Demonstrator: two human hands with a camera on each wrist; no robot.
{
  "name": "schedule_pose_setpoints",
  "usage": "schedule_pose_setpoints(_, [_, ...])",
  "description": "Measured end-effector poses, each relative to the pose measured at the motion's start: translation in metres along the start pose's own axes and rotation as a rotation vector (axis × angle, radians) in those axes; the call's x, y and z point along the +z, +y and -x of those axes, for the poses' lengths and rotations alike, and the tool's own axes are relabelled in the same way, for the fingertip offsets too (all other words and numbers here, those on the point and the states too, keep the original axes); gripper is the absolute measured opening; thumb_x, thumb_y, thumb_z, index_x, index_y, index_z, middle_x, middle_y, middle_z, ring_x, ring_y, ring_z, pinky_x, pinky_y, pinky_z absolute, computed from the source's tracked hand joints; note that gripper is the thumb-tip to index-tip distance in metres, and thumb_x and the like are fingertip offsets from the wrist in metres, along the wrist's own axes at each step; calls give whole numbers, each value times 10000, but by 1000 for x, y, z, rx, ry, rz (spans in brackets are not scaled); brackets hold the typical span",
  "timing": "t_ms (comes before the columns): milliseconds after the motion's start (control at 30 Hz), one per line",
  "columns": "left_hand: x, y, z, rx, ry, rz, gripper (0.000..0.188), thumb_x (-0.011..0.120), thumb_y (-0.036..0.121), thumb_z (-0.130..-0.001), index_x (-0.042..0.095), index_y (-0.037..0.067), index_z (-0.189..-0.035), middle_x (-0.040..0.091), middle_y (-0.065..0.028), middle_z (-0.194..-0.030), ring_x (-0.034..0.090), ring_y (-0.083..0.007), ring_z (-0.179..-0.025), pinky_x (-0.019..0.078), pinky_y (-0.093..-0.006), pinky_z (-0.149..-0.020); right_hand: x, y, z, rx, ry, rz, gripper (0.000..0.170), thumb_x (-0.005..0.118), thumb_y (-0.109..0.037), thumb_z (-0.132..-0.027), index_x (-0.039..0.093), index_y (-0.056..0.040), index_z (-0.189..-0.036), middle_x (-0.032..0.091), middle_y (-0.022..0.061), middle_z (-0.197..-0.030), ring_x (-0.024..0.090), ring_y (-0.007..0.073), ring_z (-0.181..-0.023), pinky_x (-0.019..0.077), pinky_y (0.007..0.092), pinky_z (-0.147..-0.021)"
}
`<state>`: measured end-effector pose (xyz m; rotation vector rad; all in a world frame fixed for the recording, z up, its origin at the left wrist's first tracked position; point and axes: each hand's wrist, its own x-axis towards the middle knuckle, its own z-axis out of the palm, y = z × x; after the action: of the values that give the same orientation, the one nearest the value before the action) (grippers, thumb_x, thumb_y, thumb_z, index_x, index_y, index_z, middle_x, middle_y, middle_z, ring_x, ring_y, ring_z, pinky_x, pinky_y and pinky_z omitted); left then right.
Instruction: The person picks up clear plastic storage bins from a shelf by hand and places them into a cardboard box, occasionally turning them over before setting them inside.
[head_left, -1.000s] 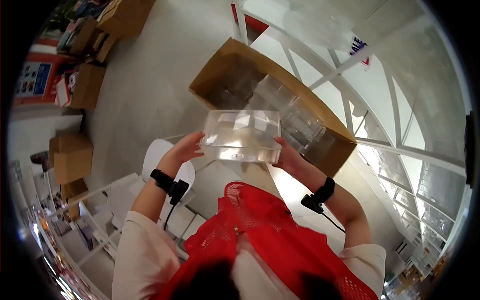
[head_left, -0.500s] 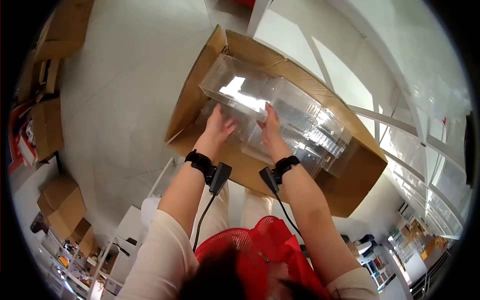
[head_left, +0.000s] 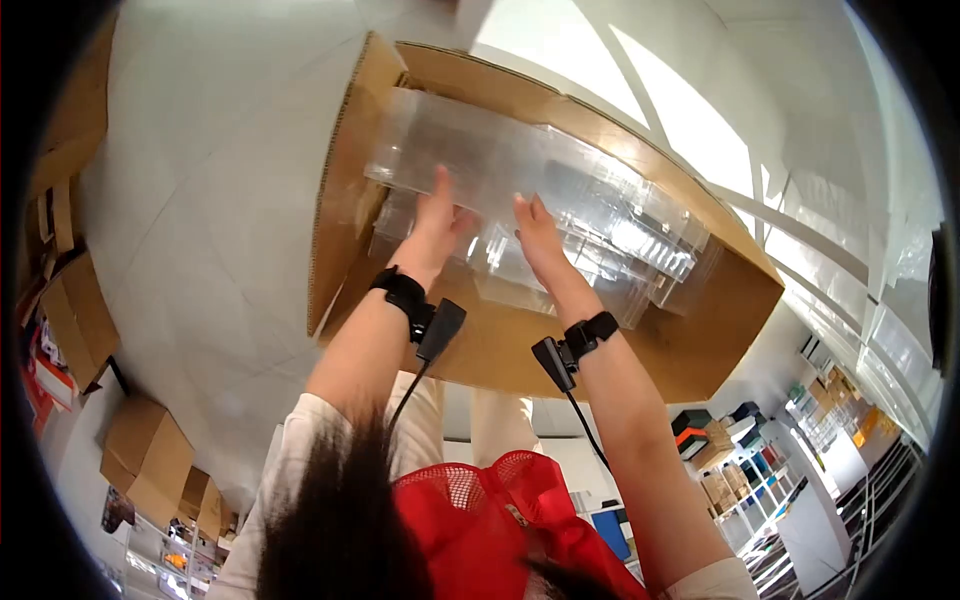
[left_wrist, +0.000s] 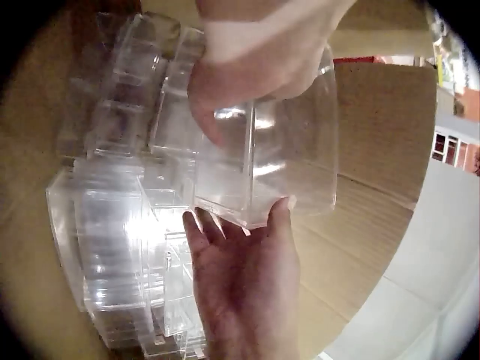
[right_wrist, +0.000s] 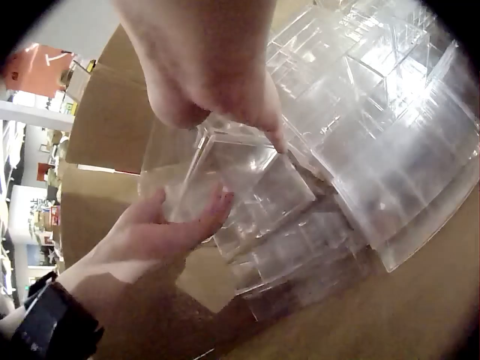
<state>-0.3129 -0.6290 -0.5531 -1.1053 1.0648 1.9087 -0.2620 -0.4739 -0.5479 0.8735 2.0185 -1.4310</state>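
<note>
A clear plastic box [head_left: 425, 125] lies at the left end of a large open cardboard carton [head_left: 335, 190]. My left hand [head_left: 432, 230] is at its front side, fingers mostly straight and spread. Close by, my right hand [head_left: 543, 235] reaches in with loosely extended fingers. In the left wrist view, the right hand's thumb and fingertips are right at the lower edge of a clear box [left_wrist: 296, 150]; the left hand overlaps its upper part. The right wrist view shows the left hand [right_wrist: 161, 236] with a gap between thumb and fingers. Several more clear boxes [head_left: 625, 225] fill the carton's middle.
White shelf framing [head_left: 790, 230] runs close along the carton's right side. More cardboard cartons [head_left: 150, 455] stand on the floor at the left. Pale floor [head_left: 210, 190] shows between them and the large carton. Stocked shelves [head_left: 745, 485] are at the lower right.
A second ago both hands held a clear box raised above the carton's front edge. By half a second ago it lay inside, hands at its front; since then they have shifted slightly and the view has moved.
</note>
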Motion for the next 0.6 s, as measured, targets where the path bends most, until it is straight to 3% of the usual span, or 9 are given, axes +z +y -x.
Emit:
schedule_pose_setpoints(67, [-2, -1, -2, -17, -13, 9, 505, 416, 498, -899, 468, 80, -1177, 556, -28, -1073, 521, -168, -967, 436, -361, -812, -6, -30, 13, 22, -13, 115, 747, 396, -500, -890, 248, 86, -1329, 377, 308, -1291, 393, 381, -1207, 330, 378, -982])
schedule_pose_setpoints(100, [-2, 0, -3, -19, -17, 13, 493, 414, 496, -900, 483, 84, -1160, 561, -27, -1060, 526, -160, -945, 440, -350, -798, 1, -19, 8, -59, 87, 210, 690, 389, -460, -905, 285, 94, -1304, 427, 323, -1230, 429, 403, -1160, 356, 398, -953])
schedule_pose_setpoints(200, [3, 14, 15, -72, -52, -94, 549, 358, 480, -923, 382, 55, -1269, 473, -88, -1200, 451, -200, -1095, 374, -343, -935, 5, -14, 9, -50, 50, 264, 612, 382, -402, -919, 317, 94, -1271, 453, 328, -1188, 450, 425, -1115, 369, 434, -924])
schedule_pose_setpoints(300, [-20, 4, 11, -74, -114, -217, 594, 381, 497, -912, 340, 50, -1300, 443, -84, -1234, 468, -199, -1085, 405, -347, -894, 20, -18, 45, 114, 28, 200, 517, 426, -315, -913, 346, 95, -1218, 467, 327, -1157, 472, 436, -1069, 377, 463, -889])
schedule_pose_setpoints(333, [-27, 0, 12, -72, -133, -259, 608, 385, 504, -908, 329, 49, -1308, 433, -83, -1246, 472, -198, -1081, 412, -348, -883, 30, -11, 57, 75, 45, 159, 494, 438, -289, -908, 349, 94, -1207, 467, 325, -1155, 473, 435, -1067, 376, 461, -886])
schedule_pose_setpoints(400, [-28, 0, 15, -31, 29, -411, 574, 415, 498, -896, 356, 85, -1290, 466, -67, -1212, 501, -196, -1018, 434, -363, -793, 55, 3, 76, -5, 79, 73, 449, 464, -237, -897, 354, 90, -1185, 468, 322, -1151, 474, 433, -1062, 374, 458, -881])
schedule_pose_setpoints(467, [-24, 4, 4, 57, 213, -549, 506, 449, 457, -893, 395, 116, -1263, 522, -52, -1143, 529, -190, -938, 444, -363, -710, 75, -11, 78, 114, 94, -22, 432, 486, -209, -883, 361, 87, -1174, 474, 308, -1149, 471, 428, -1068, 371, 442, -881])
schedule_pose_setpoints(600, [-47, 15, -4, 45, 165, -664, 503, 479, 392, -895, 375, 85, -1279, 469, -86, -1238, 510, -206, -1017, 447, -364, -735, 129, 7, 64, 163, 308, -202, 354, 537, -182, -862, 441, 62, -1099, 554, 234, -1023, 536, 382, -962, 392, 427, -840])
